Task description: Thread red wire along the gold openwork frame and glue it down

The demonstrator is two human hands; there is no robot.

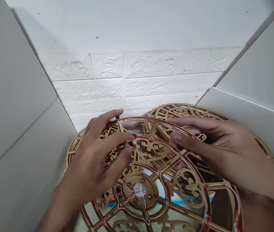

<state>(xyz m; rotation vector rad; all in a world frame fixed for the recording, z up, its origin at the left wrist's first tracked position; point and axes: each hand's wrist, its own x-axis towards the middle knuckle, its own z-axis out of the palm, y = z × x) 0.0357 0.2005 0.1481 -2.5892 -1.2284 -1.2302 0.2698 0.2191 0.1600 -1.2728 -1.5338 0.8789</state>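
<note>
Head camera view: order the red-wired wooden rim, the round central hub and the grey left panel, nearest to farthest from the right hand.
From the right hand:
1. Red-wired wooden rim, at its fingers.
2. Round central hub, lower left of the hand.
3. Grey panel, far left of the view.

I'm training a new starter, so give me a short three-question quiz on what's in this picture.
1. Which colour is the wire running along the rim of the gold openwork wheel? A blue, B red, C yellow.
2. True or false: a second ornate disc lies beyond the wheel, toward the white brick-pattern wall.
3. Which is nearer the wheel's central hub, the left hand or the right hand?

Key: 1 B; 2 true; 3 the left hand.
</note>
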